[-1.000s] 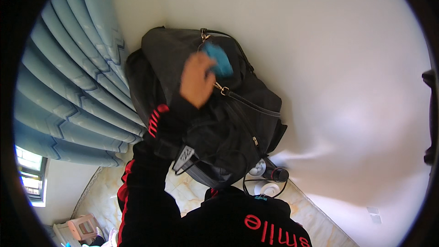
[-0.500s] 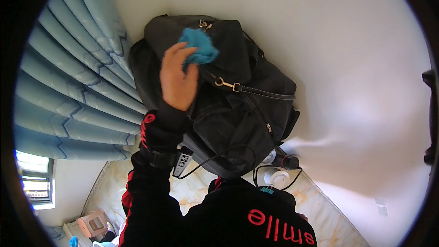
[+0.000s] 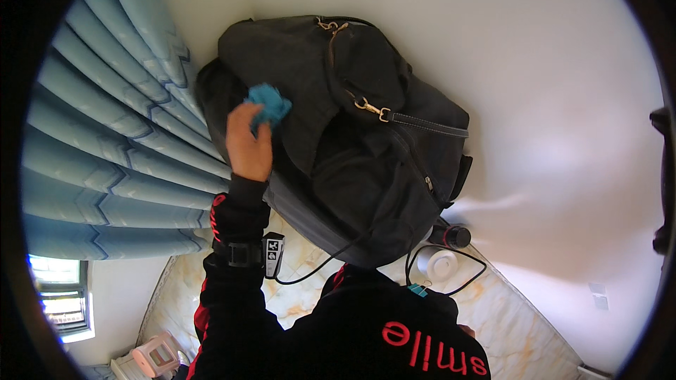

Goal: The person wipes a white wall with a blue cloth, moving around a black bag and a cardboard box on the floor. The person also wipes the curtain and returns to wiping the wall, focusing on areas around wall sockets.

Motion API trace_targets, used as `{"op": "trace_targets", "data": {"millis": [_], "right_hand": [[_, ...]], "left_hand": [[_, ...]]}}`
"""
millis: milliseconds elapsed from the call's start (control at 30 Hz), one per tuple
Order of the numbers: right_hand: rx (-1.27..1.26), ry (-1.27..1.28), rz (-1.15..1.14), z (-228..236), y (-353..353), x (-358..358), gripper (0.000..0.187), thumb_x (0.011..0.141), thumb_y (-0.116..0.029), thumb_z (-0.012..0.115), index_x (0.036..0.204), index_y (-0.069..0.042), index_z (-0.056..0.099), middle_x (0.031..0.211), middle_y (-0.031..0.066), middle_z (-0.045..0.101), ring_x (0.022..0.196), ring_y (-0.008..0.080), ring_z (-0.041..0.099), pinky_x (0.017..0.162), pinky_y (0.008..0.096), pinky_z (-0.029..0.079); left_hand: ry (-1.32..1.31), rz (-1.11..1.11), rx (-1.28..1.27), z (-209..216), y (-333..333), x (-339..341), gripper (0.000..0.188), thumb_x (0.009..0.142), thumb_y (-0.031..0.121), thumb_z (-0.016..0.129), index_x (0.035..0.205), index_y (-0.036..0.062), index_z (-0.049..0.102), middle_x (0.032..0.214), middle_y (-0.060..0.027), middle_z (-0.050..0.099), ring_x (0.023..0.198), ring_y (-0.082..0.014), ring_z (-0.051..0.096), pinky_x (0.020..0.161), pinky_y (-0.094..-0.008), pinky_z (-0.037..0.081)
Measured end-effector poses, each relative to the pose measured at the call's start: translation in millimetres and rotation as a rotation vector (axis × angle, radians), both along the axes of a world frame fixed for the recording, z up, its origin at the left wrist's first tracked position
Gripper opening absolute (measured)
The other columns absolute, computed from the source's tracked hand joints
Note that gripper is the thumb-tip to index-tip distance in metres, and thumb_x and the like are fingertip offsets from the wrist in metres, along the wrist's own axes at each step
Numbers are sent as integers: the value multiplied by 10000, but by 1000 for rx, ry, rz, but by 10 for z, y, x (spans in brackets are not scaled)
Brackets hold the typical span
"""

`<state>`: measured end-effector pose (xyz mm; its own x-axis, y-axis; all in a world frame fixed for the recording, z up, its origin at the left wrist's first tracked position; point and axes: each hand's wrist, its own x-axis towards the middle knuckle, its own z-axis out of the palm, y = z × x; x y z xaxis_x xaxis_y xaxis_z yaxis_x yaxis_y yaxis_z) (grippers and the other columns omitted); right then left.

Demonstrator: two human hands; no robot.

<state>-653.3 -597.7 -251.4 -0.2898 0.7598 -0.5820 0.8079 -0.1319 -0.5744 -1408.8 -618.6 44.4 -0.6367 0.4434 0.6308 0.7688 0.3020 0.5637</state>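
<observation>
While you look down, your dark sleeve (image 3: 239, 288) comes up from the bottom, with a small box (image 3: 272, 253) strapped at the wrist. Past it, your left hand (image 3: 248, 142) is lifted against the black bag (image 3: 366, 148). Its fingers are pinched on a blue cloth (image 3: 268, 103), which is bunched up above the fingertips and pressed on the left side of the bag, probably so it can rub that side. I can't see your right hand. Behind the bag are blue curtains (image 3: 105, 134) on the left and a white wall (image 3: 535, 63). Down by the floor sit a white cup (image 3: 438, 264) and a dark bottle (image 3: 454, 236).
</observation>
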Motion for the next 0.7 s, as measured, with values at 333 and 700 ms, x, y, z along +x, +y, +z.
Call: {"op": "trace_targets", "data": {"millis": [333,700], "right_hand": [[0,-183,111,184,-120,-45,193,824,-169,588,826,19,634,742,160,678,625,237,682,602,357,538],[53,-29,-242,141,-1762,60,332,838,-226,613,1024,42,677,760,170,693,704,214,685,691,347,532]], "left_hand": [[-142,-694,109,500,133,933,328,779,-51,624,1104,-3,617,1166,-165,611,1109,-302,587,966,-356,442],[22,-621,-182,-358,-453,1805,322,661,-96,567,944,46,625,1102,-195,585,1126,-395,519,967,-465,418]]}}
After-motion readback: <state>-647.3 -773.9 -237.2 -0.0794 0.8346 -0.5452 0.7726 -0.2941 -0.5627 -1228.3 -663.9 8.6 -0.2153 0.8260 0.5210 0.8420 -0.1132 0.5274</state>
